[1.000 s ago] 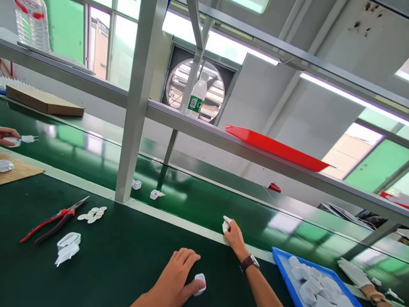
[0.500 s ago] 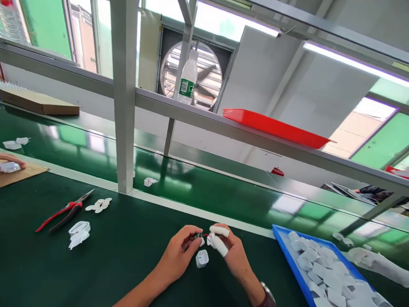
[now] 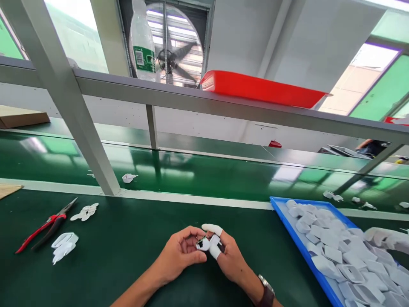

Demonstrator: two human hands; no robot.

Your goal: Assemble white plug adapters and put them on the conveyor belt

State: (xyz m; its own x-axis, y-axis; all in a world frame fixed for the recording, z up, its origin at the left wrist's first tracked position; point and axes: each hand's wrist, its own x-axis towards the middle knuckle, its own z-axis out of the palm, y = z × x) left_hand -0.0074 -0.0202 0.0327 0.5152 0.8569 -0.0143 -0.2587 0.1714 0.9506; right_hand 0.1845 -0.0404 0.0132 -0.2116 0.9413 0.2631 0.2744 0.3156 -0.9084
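My left hand [image 3: 180, 252] and my right hand [image 3: 228, 256] meet over the dark green bench mat, low in the middle of the view. Between their fingertips they pinch a small white plug part [image 3: 204, 244] with a dark inner piece showing. White finger cots cover my right thumb and forefinger. A watch sits on my right wrist. Both hands are closed round the part, and I cannot see whether the white shell from before lies under them.
A blue tray [image 3: 281, 213] of several white shells stands at the right. Red-handled pliers [image 3: 44, 225], small white discs [image 3: 84, 212] and white shell pieces [image 3: 64, 245] lie at the left. A white plug [image 3: 128, 178] rides the green conveyor belt. Another person's gloved hand [image 3: 385, 238] reaches in at far right.
My right hand came back from the belt edge with a small piece and joined my left hand. Both now press the parts together. The view has swung right and down.
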